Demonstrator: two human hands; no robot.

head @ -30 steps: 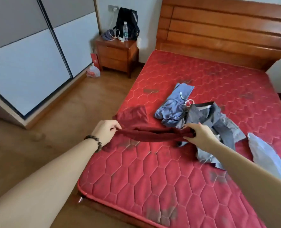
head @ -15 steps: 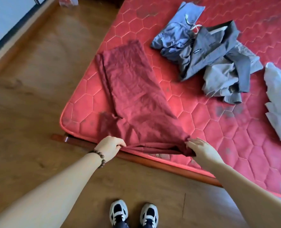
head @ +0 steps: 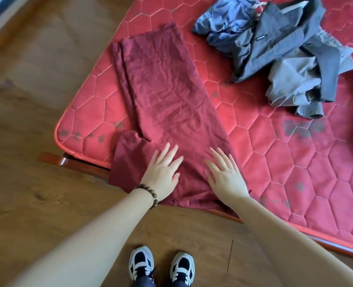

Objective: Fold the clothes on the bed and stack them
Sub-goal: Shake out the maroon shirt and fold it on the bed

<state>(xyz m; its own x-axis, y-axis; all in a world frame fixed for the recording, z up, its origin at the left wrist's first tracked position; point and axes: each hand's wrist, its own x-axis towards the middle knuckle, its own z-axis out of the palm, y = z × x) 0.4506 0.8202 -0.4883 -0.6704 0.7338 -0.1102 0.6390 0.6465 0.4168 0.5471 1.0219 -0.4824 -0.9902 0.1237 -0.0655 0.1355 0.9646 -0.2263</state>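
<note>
Both hands have let go of the trousers [head: 163, 96]: half a second ago each pinched the waist end at the near edge of the bed [head: 295, 183], now left hand [head: 163, 172] and right hand [head: 226, 177] lie flat on it, fingers straight and spread, gripping nothing. Trousers haven't shifted much; they run from the near edge up along the left side of the bed, legs together, waist end hanging a little past the near edge.

Risks, as I read it:
- overhang at the near edge: lift the palms and that end could slide to the floor [head: 37, 121]
- left leg bunched near the left corner; folding over it would lock the crease in
- cloth is wrinkled, so a dragging smoothing pass may skew the legs apart

Grey pile [head: 285, 52] sits well apart toward the far right, unfolded. No stack started yet.
</note>
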